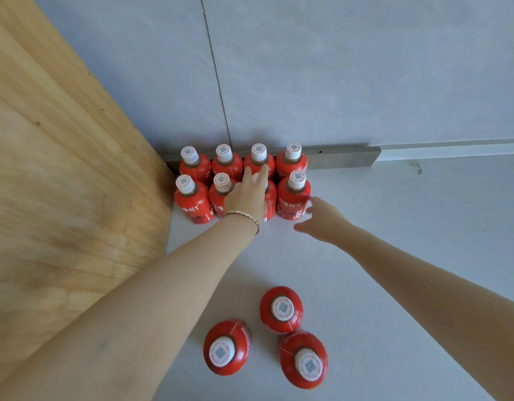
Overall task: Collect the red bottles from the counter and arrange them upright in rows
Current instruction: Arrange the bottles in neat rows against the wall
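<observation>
Standing nearest me, well behind both grips, are three loose red bottles: one (227, 347) to the left, one (281, 310) in the middle and one (304, 360) to the right, all upright on the pale table (409, 256), close together but apart from the rows. Farther out, my right hand (319, 219) hangs open and empty, fingers spread, just beside the end bottle of the front row (294, 198); whether it touches I cannot tell. My left hand (245, 195), a thin bracelet (244, 216) at its wrist, rests over the third front-row bottle (269, 202), two fingers stretched past its cap, so this grip is loosely on that bottle, not clamped. To its left stand two more front-row bottles (192, 199) (221, 192). Beyond my fingertips the back row of four bottles (241, 162) sits against the grey wall strip (342, 160), with the wooden panel (61, 169) hemming the left side.

I judge these bottles full, so moderately heavy, stiff at cap and shoulder, with slick shrink-wrap labels. Best taken around the shoulder just under the white cap, or round the body.
</observation>
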Motion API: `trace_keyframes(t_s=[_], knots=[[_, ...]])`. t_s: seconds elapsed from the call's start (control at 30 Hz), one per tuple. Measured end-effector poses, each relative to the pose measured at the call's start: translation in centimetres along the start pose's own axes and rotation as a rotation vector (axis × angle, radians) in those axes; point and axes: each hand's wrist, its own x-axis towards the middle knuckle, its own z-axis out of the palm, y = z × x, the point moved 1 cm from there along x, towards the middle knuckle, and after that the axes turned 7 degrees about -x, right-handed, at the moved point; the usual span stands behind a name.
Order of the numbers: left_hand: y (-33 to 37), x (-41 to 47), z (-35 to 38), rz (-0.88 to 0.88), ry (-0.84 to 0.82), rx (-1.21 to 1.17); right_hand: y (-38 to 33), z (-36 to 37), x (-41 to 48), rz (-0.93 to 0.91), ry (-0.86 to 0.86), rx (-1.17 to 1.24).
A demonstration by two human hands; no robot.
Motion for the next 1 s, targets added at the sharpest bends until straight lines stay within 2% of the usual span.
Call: trace_keyframes(t_s=[0.1, 0.17, 0.27, 0.33, 0.4, 0.47, 0.57, 0.67, 0.87, 1.0], knots=[[0.1, -3.5, -0.9, 0.187, 0.183, 0.009, 0.0, 0.4, -5.0, -0.158, -0.121, -0.022], [-0.4, -6.6, -1.6, 0.118, 0.176, -0.070, -0.5, 0.9, -8.4, -0.253, -0.236, -0.111], [-2.2, -11.1, -2.3, -0.166, -0.086, -0.089, -1.2, 2.4, -12.1, -0.324, -0.319, -0.415], [-3.4, -14.0, -2.7, -0.303, -0.338, -0.063, -1.5, 3.6, -12.8, -0.361, -0.271, -0.544], [-4.1, -17.1, -2.3, -0.370, -0.486, -0.089, -1.7, 4.5, -12.5, -0.347, -0.224, -0.580], [-4.5, -19.5, -1.6, -0.388, -0.468, -0.184, -1.8, 4.8, -12.0, -0.271, -0.209, -0.511], [-4.6, -20.9, 0.1, -0.357, -0.315, -0.304, -1.6, 5.2, -11.5, -0.178, -0.222, -0.375], [-4.5, -20.6, 0.8, -0.328, -0.214, -0.305, -1.6, 5.4, -11.4, -0.157, -0.211, -0.337], [-3.4, -18.1, -0.1, -0.287, -0.325, -0.079, -1.4, 5.1, -10.9, -0.115, -0.196, -0.274], [-3.3, -15.9, -0.6, -0.348, -0.287, -0.257, -0.9, 5.0, -10.5, -0.096, -0.164, -0.235]])
